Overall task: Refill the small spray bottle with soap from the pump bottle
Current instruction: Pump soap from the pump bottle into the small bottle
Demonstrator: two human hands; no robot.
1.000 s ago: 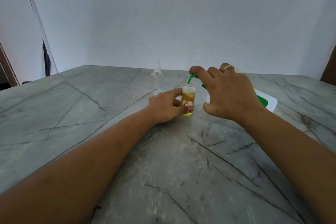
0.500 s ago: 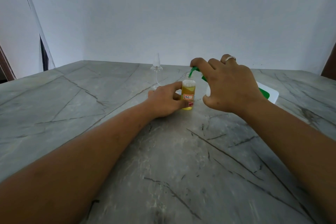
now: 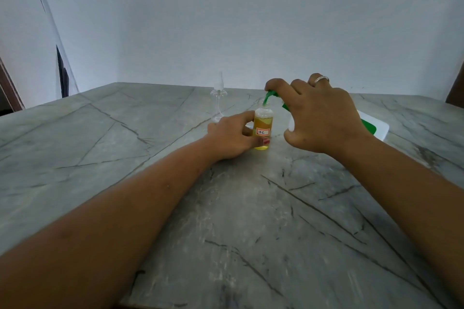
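Note:
A small clear spray bottle [image 3: 262,128] with yellow soap inside and a white label stands upright on the grey marble table [image 3: 175,183], its neck uncapped. My left hand [image 3: 232,137] grips its lower body from the left. My right hand [image 3: 319,118] holds the white pump bottle [image 3: 290,126] tilted, fingers curled over its green pump head [image 3: 270,96]. The green nozzle points down right above the small bottle's mouth. Most of the pump bottle is hidden behind my right hand.
A clear sprayer cap with its dip tube [image 3: 219,98] stands behind my left hand. A white and green object [image 3: 374,128] lies on the table beyond my right wrist. A plain wall backs the table's far edge.
Both hands keep their grips on the two bottles. The scene sits slightly lower and closer in view; the nozzle stays over the small bottle's mouth.

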